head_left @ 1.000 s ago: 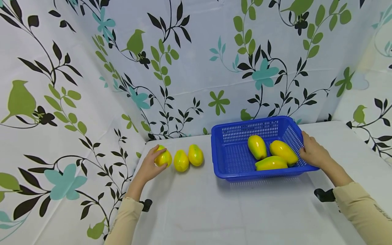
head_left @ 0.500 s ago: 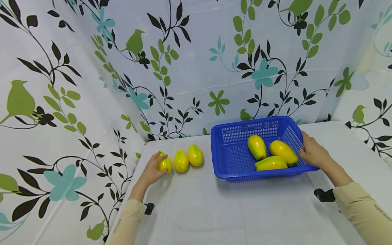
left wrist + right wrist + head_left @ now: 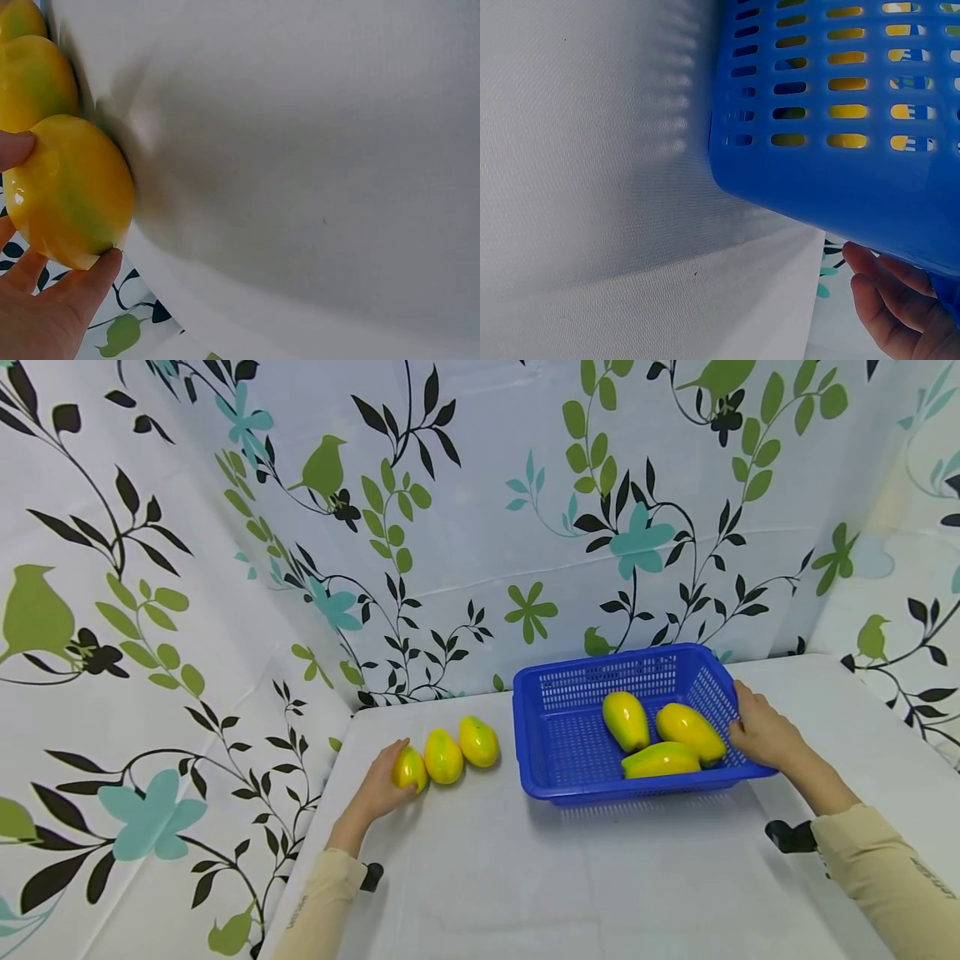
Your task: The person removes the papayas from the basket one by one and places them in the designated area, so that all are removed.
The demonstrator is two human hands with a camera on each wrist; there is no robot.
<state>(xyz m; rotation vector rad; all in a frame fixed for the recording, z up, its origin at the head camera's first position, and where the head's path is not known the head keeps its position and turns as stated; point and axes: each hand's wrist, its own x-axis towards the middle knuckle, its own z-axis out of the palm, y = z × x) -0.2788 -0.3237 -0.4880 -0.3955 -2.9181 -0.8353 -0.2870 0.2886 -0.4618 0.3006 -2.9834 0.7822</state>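
At the table's left side, my left hand point(image 3: 378, 783) grips a glossy yellow-green mango point(image 3: 409, 770). In the left wrist view its thumb point(image 3: 15, 148) lies on one side of this mango point(image 3: 75, 187) and the fingertips on the other. Two more mangoes stand in line beside it, a middle one point(image 3: 444, 757) and a farther one point(image 3: 478, 742). My right hand point(image 3: 768, 731) holds the right rim of a blue plastic basket point(image 3: 562, 739). From the right wrist view, several fingers curl under the rim of the basket point(image 3: 817, 180).
Three mangoes point(image 3: 626, 722) lie in the basket's right half. A white cloth covers the table point(image 3: 510, 860). Behind and to both sides hangs a patterned curtain point(image 3: 465, 527) with leaves and birds.
My left hand has brought its mango to the right and a little nearer, up against the middle one. The right hand and the basket have stayed in place.
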